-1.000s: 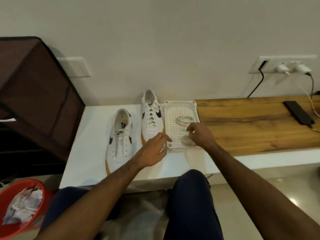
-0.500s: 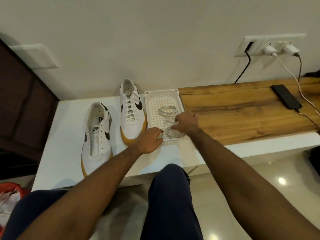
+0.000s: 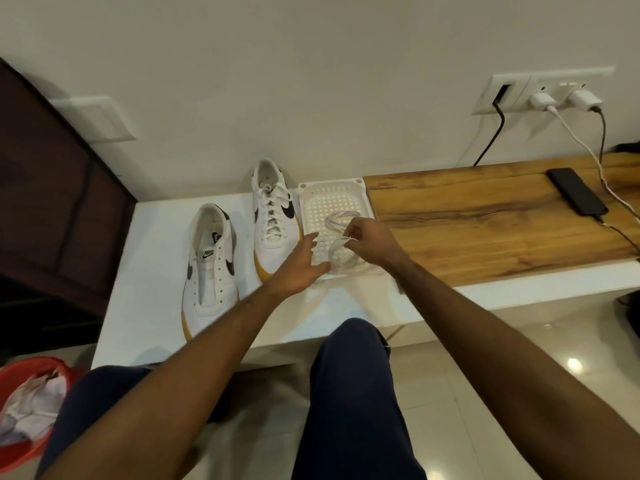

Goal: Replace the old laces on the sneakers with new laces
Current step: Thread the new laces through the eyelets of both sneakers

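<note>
Head view: right hand (image 3: 372,245) pinches a new lace (image 3: 341,241) over the tray (image 3: 332,194), at 3 o'clock from the shoes (image 3: 273,216), left hand (image 3: 299,268) open; best lifted slowly to avoid tangling.

Left grip (image 3: 300,268) spread, right grip (image 3: 372,245) pinching

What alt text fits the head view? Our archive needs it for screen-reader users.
A seated person's right hand pinches a white lace up from a perforated white tray, the left hand open beside it. Left of the tray stand two white sneakers: the nearer one unlaced, the farther one laced.
</note>
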`<control>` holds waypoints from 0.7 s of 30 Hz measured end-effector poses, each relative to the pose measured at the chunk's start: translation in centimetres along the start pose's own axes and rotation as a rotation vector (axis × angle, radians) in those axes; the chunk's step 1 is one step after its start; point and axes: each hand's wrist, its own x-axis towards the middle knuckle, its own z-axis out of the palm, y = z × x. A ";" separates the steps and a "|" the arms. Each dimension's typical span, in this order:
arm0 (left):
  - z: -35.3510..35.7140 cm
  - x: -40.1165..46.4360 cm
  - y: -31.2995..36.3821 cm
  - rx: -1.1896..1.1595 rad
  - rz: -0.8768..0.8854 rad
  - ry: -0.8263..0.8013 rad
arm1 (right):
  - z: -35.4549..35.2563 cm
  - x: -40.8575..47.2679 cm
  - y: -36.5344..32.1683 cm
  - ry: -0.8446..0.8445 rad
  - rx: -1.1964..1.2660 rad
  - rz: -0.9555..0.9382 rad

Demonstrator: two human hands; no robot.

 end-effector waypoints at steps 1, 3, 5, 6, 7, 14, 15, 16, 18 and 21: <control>-0.7 -0.9 0.3 -0.106 -0.022 0.014 | -0.5 -0.6 -1.4 -0.022 0.088 -0.024; -2.3 -2.9 0.8 -0.223 -0.059 0.030 | -1.4 -2.0 -4.4 -0.063 0.231 -0.070; -4.0 -5.1 0.8 -0.279 -0.037 0.059 | -1.6 -3.4 -7.2 -0.109 0.382 -0.100; -4.8 -6.3 1.0 -0.316 -0.024 0.080 | -1.5 -4.1 -8.6 -0.141 0.464 -0.096; -5.6 -7.5 1.0 -0.348 -0.021 0.109 | -1.4 -4.9 -9.9 -0.178 0.538 -0.083; -9.1 -15.5 -1.8 -0.094 -0.066 0.240 | 2.3 -8.7 -15.9 -0.693 1.032 0.157; -9.2 -16.3 -2.6 -0.052 -0.085 0.244 | 2.9 -9.1 -16.3 -0.738 1.041 0.185; -9.2 -16.8 -3.1 -0.010 -0.095 0.239 | 3.4 -9.3 -16.6 -0.749 1.038 0.219; -9.4 -17.8 -4.2 0.068 -0.114 0.186 | 4.5 -9.5 -17.1 -0.698 0.982 0.251; -9.4 -18.8 -5.7 0.175 -0.071 -0.015 | 5.4 -9.5 -17.5 -0.603 0.853 0.202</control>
